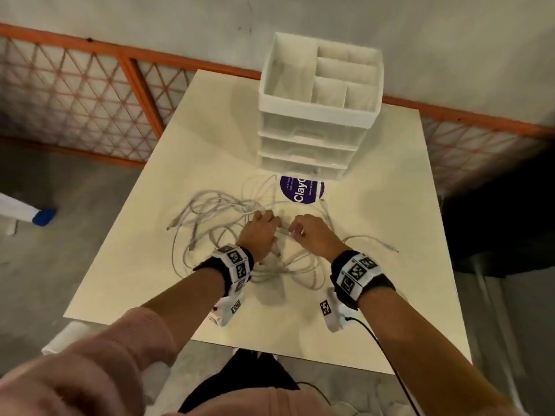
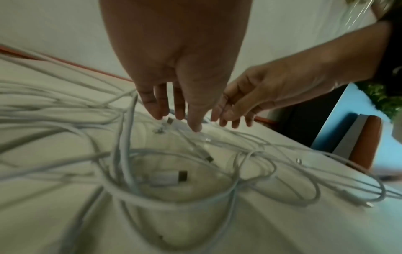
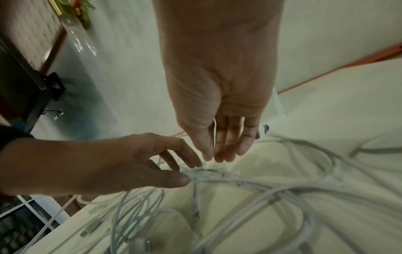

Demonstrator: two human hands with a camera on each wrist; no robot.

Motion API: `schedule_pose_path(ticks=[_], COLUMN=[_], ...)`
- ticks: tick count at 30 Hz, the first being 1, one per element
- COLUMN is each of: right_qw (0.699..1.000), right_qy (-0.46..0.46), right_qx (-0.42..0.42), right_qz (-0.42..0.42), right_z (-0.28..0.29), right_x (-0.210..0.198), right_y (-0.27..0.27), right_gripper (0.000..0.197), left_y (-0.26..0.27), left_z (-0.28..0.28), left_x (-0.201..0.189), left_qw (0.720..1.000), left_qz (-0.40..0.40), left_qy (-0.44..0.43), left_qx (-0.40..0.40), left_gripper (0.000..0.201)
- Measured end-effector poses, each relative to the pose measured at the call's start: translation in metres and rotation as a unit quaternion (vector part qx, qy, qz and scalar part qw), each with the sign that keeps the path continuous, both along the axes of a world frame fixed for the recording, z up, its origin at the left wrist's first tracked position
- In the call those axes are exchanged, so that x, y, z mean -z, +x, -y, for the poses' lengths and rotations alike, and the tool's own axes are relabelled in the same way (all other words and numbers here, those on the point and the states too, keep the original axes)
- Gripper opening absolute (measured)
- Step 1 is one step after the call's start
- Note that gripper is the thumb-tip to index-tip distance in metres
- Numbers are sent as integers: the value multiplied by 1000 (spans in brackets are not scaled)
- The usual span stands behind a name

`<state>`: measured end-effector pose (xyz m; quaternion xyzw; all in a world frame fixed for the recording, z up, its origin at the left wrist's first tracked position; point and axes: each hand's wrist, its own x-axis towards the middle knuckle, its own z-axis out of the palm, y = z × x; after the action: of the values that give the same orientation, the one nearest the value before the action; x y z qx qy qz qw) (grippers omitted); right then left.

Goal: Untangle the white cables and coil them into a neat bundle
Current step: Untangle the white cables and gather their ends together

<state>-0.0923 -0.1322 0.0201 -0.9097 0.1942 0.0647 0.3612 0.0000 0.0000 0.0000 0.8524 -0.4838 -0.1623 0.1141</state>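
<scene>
White cables (image 1: 216, 217) lie in a loose tangle on the table (image 1: 375, 265), spread from its left-centre across to the right, with loops overlapping and several plug ends sticking out at the edges. Both hands are low over the middle of the heap, close together but apart. Left hand (image 1: 259, 232): fingers point down into the tangle, mostly straight; in the right wrist view the thumb (image 3: 174, 179) and forefinger tips meet at a knot where several strands cross, so it pinches a cable there. Right hand (image 1: 309, 234): fingers bent at the knuckles in the head view; in its own wrist view they hang fairly straight, and a thin strand runs up between thumb and forefinger. Whether that strand is truly gripped I cannot tell; blur hides the contact. In the left wrist view a wide loop lies just below the hands with a white plug (image 2: 169, 177) resting inside it, metal tip to the right; more small plugs sit near the fingertips. A white drawer unit (image 1: 318, 109) stands at the far side of the table, three drawers stacked, open compartments on top. A purple round label (image 1: 301, 190) lies flat just in front of it, at the far edge of the tangle; one strand crosses its left rim. Both wrists carry bands with black-and-white markers (image 1: 357, 273). Pink sleeve (image 1: 90, 355) on the left arm.
</scene>
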Motion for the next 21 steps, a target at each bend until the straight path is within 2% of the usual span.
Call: schedule_pose_path(ticks=[2,4,5,7,9,11,14,15,18,21], right_qw=[1000,1000,1000,1000,1000,996,979,977,980,991], right_qy=[1,6,13,18,22,84,186,199,192,131], right_qx=[26,21,15,6,13,40,60,56,28,12], right_qz=[14,-7,-18,-25,-11,11,48,55,41,-6], right_z=[1,-2,-2,1,5,7,13,16,25,37], right_x=[4,6,8,7,0,-10,-24,-29,-37,-30], right_y=[4,5,5,6,7,5,-5,-9,-17,-29], right_gripper=[16,21,24,29,19,10,5,6,8,7], left_y=[1,2,4,8,11,14,21,21,19,24], left_z=[3,1,1,-1,3,8,13,14,12,10], left_x=[1,5,6,-2,-22,-53,-96,-108,-137,-166], left_qw=[996,996,998,990,962,923,852,838,801,741], left_qz=[67,78,53,-42,-109,-181,-327,-354,-379,-371], left_qy=[55,38,5,-125,-247,-331,-397,-407,-460,-550], left_qx=[-19,-26,-28,-44,-46,-71,-94,-82,-59,-104], left_gripper=[36,27,21,11,8,7,8,7,11,17])
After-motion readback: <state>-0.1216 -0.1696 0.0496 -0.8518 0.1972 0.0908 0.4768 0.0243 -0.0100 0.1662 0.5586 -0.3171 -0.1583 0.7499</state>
